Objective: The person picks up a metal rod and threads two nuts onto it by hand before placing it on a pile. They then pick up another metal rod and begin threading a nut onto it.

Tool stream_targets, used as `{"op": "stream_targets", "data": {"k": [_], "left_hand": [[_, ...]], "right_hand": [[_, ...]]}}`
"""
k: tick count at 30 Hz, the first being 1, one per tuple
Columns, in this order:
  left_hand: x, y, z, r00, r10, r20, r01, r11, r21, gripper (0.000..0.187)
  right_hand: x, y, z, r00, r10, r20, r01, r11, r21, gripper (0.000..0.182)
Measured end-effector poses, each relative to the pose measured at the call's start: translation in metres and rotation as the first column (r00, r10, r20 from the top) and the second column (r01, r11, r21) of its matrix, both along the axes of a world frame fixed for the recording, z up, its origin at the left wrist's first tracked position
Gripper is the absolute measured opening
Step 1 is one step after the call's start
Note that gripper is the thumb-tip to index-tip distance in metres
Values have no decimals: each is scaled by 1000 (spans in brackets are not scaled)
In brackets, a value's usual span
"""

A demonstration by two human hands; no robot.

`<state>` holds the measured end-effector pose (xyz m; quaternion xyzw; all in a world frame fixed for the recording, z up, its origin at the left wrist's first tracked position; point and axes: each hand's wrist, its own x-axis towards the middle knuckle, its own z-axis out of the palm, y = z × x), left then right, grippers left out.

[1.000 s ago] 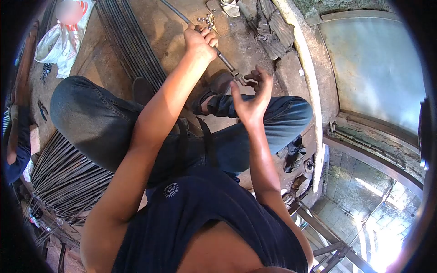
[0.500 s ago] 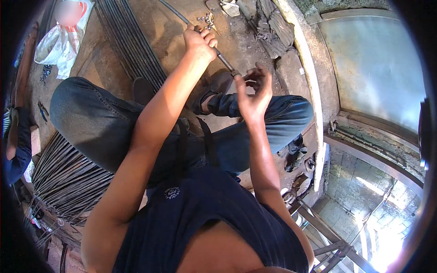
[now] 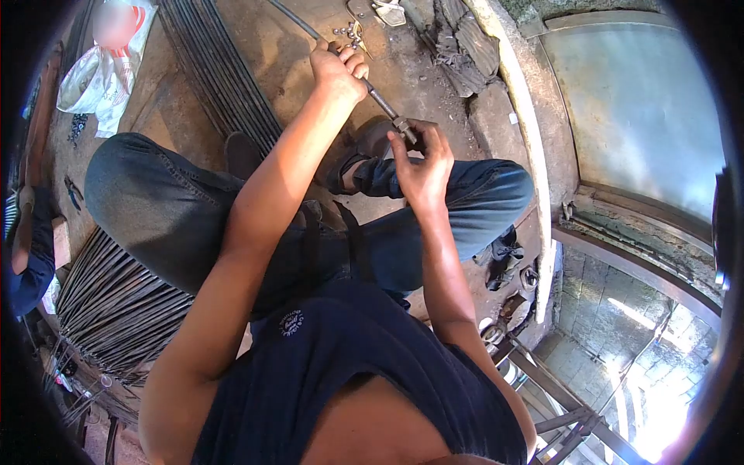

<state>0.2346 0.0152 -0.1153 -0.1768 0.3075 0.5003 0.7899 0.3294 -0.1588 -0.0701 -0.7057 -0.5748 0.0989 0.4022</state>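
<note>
A long dark metal rod (image 3: 380, 98) runs down and to the right from the top of the view. My left hand (image 3: 339, 71) is closed around it partway along. A hex nut (image 3: 401, 123) sits near the rod's lower end, with a short bit of rod showing past it. My right hand (image 3: 425, 164) is at that end, thumb on one side and curled fingers on the other, closed about the nut. Part of the fingers' contact is hidden behind the hand.
Bundled rods (image 3: 221, 74) lie ahead, and another bundle (image 3: 124, 302) lies at left. Loose nuts (image 3: 349, 32) are on the floor. Pliers (image 3: 74, 194) and a white plastic bag (image 3: 101, 85) lie left. Another person's arm (image 3: 23, 232) shows at the left edge. A pale pole (image 3: 527, 132) runs along the right.
My right hand has closed from spread fingers onto the nut at the rod's end, and the nut shows more fully. My left hand keeps its hold on the rod.
</note>
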Motion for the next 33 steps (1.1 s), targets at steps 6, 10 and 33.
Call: {"op": "stream_targets", "data": {"k": [6,10,33], "left_hand": [[2,-1,-4,999,9,-37,-8,1000,17,34],[3,-1,-10,999,4,-40,-3,1000,12,33],[-19,37,-11,947,-129,-293,140,990,17,50]], "right_hand": [[1,3,-1,992,59,110,-57,998,-16,21],[3,8,1,981,96,169,-83,993,-82,22],[28,36,31,987,143,-78,-162,893,-419,29]]}}
